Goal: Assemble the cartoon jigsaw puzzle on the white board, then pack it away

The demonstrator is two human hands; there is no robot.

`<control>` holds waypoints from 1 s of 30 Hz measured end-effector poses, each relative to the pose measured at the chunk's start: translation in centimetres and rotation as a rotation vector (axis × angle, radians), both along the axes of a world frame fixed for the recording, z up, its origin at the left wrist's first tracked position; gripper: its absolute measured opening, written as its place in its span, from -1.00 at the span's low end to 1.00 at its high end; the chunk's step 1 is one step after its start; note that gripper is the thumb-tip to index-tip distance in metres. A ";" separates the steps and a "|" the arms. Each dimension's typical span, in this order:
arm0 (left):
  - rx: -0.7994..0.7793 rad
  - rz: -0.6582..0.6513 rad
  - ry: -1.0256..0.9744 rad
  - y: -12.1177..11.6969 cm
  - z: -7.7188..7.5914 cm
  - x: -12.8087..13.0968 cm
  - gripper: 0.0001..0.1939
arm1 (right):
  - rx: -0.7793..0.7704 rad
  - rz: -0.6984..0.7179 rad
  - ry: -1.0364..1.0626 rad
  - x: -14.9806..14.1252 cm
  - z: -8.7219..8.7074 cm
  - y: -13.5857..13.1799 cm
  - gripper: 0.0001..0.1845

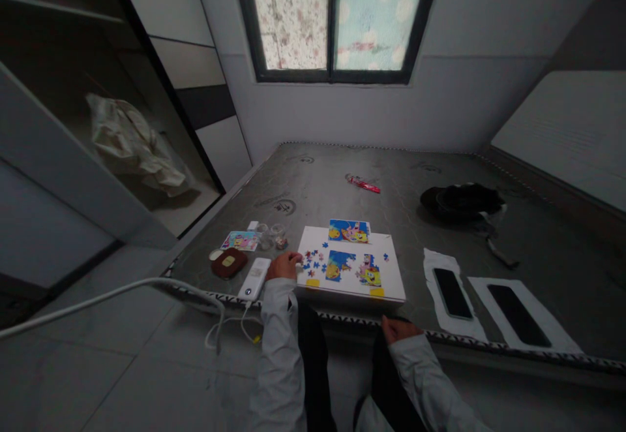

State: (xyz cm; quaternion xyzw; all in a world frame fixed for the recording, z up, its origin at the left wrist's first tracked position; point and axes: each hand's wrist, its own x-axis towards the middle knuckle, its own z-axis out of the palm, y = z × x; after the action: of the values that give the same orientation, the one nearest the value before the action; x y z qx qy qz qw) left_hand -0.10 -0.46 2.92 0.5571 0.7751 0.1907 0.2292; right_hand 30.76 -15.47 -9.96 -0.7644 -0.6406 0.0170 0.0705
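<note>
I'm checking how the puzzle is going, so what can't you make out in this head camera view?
Head view only:
- Left hand: hides the part of the white puzzle board beneath it.
- Loose puzzle pieces: too small to read their images.
- Clear jars: contents too small to identify.
- Dark bundle: too dim to identify.

A white puzzle board (350,285) lies before me, holding two partly assembled patches of cartoon jigsaw (339,265). Loose blue and red pieces (312,260) scatter near its left edge.
</note>
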 end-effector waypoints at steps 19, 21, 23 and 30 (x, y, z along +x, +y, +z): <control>0.085 -0.020 -0.001 0.4 -1.1 0.3 -0.80 | 0.013 -0.001 0.064 0.0 0.4 -0.1 -0.41; 0.081 -0.025 0.002 0.5 -1.1 0.4 -0.81 | 0.014 -0.006 0.066 -0.1 0.5 -0.1 -0.40; 0.088 -0.026 0.006 0.5 -1.1 0.4 -0.81 | 0.010 -0.011 0.068 -0.1 0.5 -0.1 -0.40; 0.072 -0.016 0.019 0.7 -1.7 0.4 -0.81 | 0.041 -0.031 0.055 -0.4 0.4 -0.1 -0.44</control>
State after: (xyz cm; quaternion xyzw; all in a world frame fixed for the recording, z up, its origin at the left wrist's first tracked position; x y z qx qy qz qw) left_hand 0.34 0.20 1.24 0.5728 0.7655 0.2116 0.2031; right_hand 30.37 -15.60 -9.52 -0.7719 -0.6268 0.0239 0.1038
